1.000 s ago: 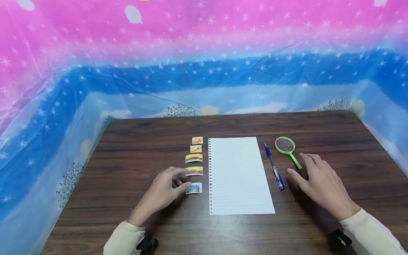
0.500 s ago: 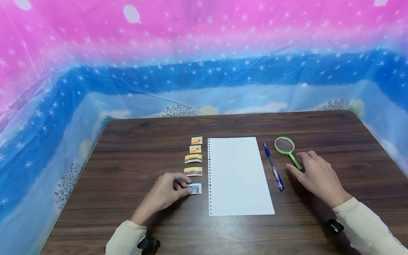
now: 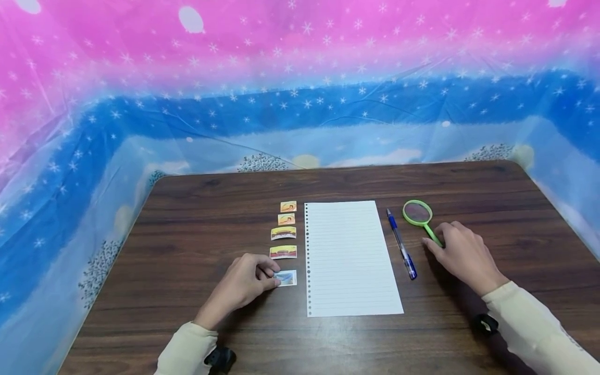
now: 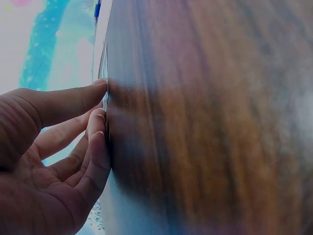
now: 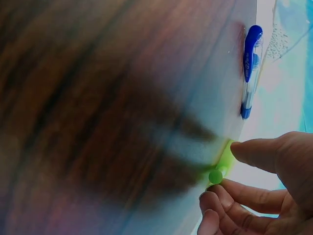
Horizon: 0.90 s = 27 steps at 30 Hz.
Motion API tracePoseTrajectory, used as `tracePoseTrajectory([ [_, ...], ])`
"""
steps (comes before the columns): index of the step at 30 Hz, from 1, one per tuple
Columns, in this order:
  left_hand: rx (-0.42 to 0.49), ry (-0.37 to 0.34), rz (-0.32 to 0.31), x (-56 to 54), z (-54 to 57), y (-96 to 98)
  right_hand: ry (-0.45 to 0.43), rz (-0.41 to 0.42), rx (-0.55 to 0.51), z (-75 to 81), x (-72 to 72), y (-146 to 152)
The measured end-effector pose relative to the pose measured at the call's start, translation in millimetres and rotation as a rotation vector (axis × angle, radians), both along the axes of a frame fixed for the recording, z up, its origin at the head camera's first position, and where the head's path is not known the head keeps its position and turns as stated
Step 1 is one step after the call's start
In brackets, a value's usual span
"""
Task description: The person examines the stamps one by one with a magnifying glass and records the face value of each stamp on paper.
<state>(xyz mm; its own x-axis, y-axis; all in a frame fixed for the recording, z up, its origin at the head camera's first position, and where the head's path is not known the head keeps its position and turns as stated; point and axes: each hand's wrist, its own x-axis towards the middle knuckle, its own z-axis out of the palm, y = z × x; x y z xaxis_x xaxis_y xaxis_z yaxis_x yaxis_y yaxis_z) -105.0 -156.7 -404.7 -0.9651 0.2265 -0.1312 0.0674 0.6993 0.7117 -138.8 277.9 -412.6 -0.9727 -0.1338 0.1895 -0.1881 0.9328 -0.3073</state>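
My left hand (image 3: 246, 281) is at the left end of a small postage stamp (image 3: 287, 278) with a blue and green picture. Its thumb and index finger hold the stamp at the lower and upper edges, and it lies flat on the table. In the left wrist view the stamp (image 4: 104, 63) shows only as a thin edge-on strip by the thumb. My right hand (image 3: 461, 255) has thumb and index finger on either side of the handle of a green magnifying glass (image 3: 417, 213). The handle end of the magnifying glass (image 5: 215, 176) sticks out between them in the right wrist view.
Two yellow-and-red stamps (image 3: 283, 252) and two smaller orange stamps (image 3: 288, 207) form a column above the held one. A lined, punched sheet of paper (image 3: 351, 258) lies in the middle, with a blue pen (image 3: 401, 245) right of it. Patterned cloth (image 3: 300, 114) hangs behind the table.
My left hand has shifted down from the lower yellow-and-red stamp onto the blue and green stamp. My right hand has moved left and closed in around the magnifying glass handle.
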Motion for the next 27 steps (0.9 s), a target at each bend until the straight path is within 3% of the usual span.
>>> tracePoseTrajectory([
  [10,-0.013,-0.021,0.028,1.2,0.7,2.2,-0.093,-0.036,-0.046,-2.7,-6.7,4.8],
  [19,-0.025,-0.010,0.024,0.8,0.7,2.8,-0.082,-0.044,-0.078,-0.6,-7.9,3.1],
  [27,-0.029,-0.002,0.021,0.9,0.4,2.9,-0.038,-0.017,-0.117,10.2,-3.2,-8.4],
])
